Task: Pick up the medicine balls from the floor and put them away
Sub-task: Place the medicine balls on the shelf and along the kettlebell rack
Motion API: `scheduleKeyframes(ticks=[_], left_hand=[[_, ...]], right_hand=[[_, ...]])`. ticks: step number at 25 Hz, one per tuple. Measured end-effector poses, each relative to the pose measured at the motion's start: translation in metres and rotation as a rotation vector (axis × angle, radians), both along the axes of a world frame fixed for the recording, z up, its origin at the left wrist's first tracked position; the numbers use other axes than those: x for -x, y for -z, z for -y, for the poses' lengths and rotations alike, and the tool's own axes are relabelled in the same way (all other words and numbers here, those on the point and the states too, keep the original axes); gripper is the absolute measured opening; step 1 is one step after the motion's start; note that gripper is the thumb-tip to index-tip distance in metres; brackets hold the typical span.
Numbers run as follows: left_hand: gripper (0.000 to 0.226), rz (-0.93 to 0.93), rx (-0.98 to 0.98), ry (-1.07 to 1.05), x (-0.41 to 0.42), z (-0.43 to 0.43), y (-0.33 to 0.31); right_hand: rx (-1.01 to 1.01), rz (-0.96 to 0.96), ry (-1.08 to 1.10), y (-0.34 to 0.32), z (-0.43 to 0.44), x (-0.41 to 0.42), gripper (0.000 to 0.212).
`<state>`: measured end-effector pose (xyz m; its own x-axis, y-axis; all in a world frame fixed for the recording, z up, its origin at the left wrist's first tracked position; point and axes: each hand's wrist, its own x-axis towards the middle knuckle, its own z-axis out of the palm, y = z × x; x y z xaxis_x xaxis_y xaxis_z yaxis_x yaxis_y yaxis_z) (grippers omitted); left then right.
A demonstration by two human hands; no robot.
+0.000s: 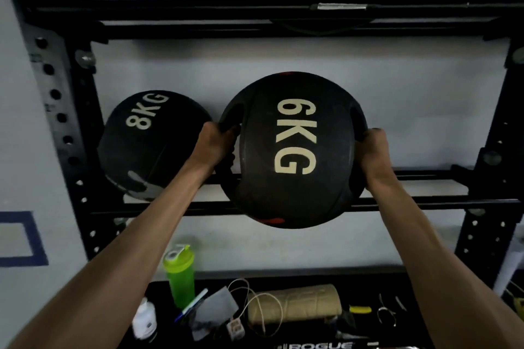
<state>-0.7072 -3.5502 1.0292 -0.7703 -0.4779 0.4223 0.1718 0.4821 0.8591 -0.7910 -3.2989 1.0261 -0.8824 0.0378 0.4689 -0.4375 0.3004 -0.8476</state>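
Both hands clamped on the 6KG medicine ball [293, 150]: left hand [214, 147] curled into the left grip slot, right hand [374, 156] wrapped round the right grip. Hands are apart, one on each side of the ball

Ball is at the middle tier of the black rack [61, 122], overlapping the front rail [411, 202] and rear rail [425, 176], just right of the 8KG ball [147, 144] already parked there. Can't tell if its weight is on the rails yet

Step in hand, as I read it: seat it between the two rails
- keep it level and lower it so it drops evenly into the gap, not perched on the front rail
- left knuckles are nearly against the 8KG ball, so bias the 6KG slightly right to avoid a pinch
- don't loosen either grip until it sits without rocking, then slide the fingers out sideways
- a roll off the front would land on the green shaker bottle [180, 278] and the clutter on the lower shelf [377, 286]

Plenty of free rail to the right
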Motion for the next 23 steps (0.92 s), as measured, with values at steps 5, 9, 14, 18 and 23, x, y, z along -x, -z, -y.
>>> scheduleKeyframes(ticks=[5, 9, 14, 18, 23], left_hand=[[0.036, 0.062, 0.035, -0.038, 0.058, 0.005, 0.0], [0.036, 0.093, 0.003, -0.024, 0.071, 0.006, -0.005], [0.032, 0.102, -0.118, -0.106, 0.059, 0.008, -0.001], [0.031, -0.287, -0.153, -0.11, 0.032, -0.021, -0.012], [0.048, -0.242, 0.582, -0.099, 0.032, -0.053, -0.012]], right_hand=[[0.032, 0.038, -0.022, 0.004, 0.006, 0.06, 0.044], [0.042, 0.085, -0.067, 0.007, 0.007, 0.084, 0.037], [0.024, 0.14, -0.171, -0.004, 0.026, 0.103, 0.023], [0.007, 0.193, -0.212, -0.017, 0.04, 0.115, 0.023], [0.012, 0.186, -0.228, -0.014, 0.045, 0.112, 0.02]])
